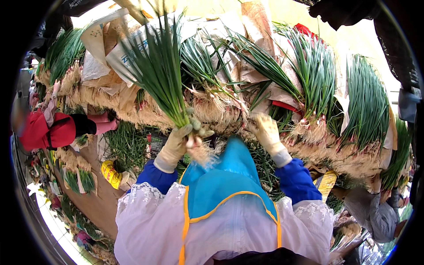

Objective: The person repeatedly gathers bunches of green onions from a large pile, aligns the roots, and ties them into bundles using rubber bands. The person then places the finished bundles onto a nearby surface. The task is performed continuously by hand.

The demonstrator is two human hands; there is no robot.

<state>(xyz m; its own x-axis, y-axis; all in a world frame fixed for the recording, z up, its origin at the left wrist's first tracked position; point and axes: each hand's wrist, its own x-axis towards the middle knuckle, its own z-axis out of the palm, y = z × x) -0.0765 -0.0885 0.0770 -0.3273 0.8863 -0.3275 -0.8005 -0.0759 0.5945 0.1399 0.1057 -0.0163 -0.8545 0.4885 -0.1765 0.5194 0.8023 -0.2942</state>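
Note:
My gloved left hand (180,139) is shut around the lower stalks of a bunch of green onions (162,73), its leaves fanned up and left and its pale roots hanging over my apron. My right hand (266,131), in a dirty cream glove, is at the roots of loose green onions (243,107) by the edge of the pile; its fingertips are blurred, and whether it grips any cannot be told. Between the hands and farther back lies a small heap of green onions (202,63). Right of it rests a larger bundle (314,76), roots towards me.
Stacked bundles with a wall of roots (347,159) run across in front of me, with woven sacks (96,66) over them. Loose green leaves (127,140) cover the floor at left. One person in red (46,129) works at left, another in grey (381,212) at right.

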